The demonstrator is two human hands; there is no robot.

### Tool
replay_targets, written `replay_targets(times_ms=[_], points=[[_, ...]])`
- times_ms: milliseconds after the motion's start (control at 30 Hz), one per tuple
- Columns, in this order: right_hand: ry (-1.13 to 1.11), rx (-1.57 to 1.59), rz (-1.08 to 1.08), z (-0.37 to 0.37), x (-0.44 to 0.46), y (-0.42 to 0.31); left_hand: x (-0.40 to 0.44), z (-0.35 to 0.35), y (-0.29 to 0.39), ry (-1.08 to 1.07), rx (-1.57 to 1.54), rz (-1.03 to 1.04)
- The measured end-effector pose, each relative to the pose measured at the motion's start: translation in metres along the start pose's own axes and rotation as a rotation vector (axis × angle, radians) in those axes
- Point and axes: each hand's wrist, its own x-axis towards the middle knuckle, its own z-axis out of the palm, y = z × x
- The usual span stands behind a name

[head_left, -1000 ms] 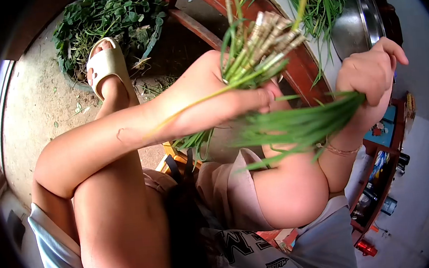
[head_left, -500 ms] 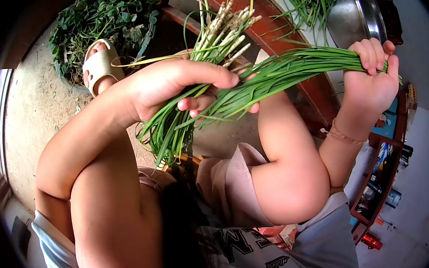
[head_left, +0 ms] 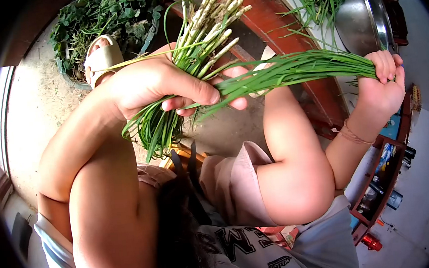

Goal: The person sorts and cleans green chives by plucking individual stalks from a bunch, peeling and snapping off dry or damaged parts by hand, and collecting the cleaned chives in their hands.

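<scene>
My left hand [head_left: 165, 85] is wrapped round a bundle of long green stalks [head_left: 207, 36] with pale root ends pointing up and away. Below that hand, part of the bundle's green leaves hangs in a bent loop. A long spread of green leaves [head_left: 300, 69] runs from beside my left thumb across to my right hand [head_left: 383, 73]. The fingers of my right hand are closed on the tips of these leaves, palm turned up. Some fingertips of my left hand show beneath and beyond the stalks.
A container heaped with dark leafy greens [head_left: 110, 21] stands on the floor by my sandalled foot. At the upper right, more green leaves [head_left: 317, 0] lie beside a metal basin [head_left: 359, 17] near a red wooden frame [head_left: 287, 32]. Shelves [head_left: 380, 186] stand at the right.
My right hand has pulled the leaves from a blurred sweep into a long, nearly straight spread. The bundle in my left hand has moved left, and its leaves now hang below.
</scene>
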Motion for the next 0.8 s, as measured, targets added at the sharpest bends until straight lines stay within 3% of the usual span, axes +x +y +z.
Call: replay_targets(times_ms=[133, 233, 333, 533, 633, 800], points=[[-0.050, -0.032, 0.002, -0.006, 0.003, -0.009, -0.005, 0.007, 0.004, 0.115, -0.040, -0.005], [-0.074, -0.363, -0.252, 0.003, -0.001, -0.004, -0.005, 0.005, 0.003, 0.085, -0.097, 0.057], [-0.053, -0.544, -0.251, 0.023, -0.012, 0.029, -0.005, 0.007, 0.003, 0.087, -0.100, 0.135], [-0.226, -0.958, 0.428, 0.044, -0.036, 0.101, -0.011, 0.017, 0.015, 0.136, 0.083, 0.170], [-0.291, -0.785, 0.496, 0.049, -0.043, 0.116, -0.014, 0.013, 0.017, 0.094, 0.051, 0.182], [-0.331, -0.784, 0.489, 0.049, -0.040, 0.113, -0.014, 0.013, 0.015, 0.118, 0.017, 0.211]])
